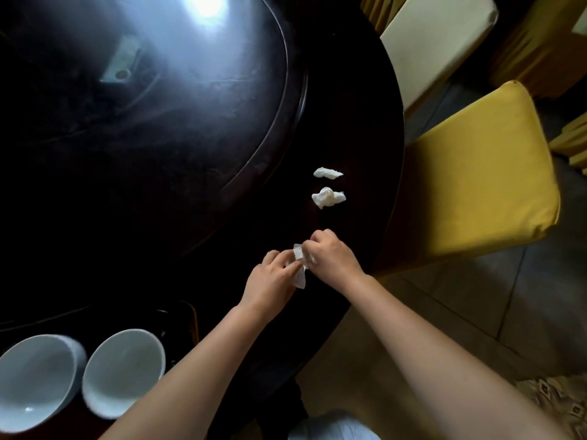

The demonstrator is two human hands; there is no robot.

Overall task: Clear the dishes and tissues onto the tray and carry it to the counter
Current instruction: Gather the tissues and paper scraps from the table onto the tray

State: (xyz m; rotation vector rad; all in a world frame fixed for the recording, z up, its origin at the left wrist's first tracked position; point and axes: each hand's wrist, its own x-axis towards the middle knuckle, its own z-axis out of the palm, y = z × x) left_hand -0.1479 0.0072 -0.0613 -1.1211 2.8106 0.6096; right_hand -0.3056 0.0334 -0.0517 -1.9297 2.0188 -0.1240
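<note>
Over dark table, both hands pinch one crumpled tissue.

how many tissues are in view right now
3. Far tissue and middle tissue lie loose on the dark table; held tissue is pinched between left hand and right hand.

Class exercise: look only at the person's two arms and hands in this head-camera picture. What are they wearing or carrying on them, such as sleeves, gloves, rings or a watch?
Nothing that shows. The left hand and right hand are bare, without gloves, and no ring, watch or bracelet is visible on the fingers or wrists. Both forearms are uncovered up to the picture's bottom edge; no sleeve enters the view.
</note>
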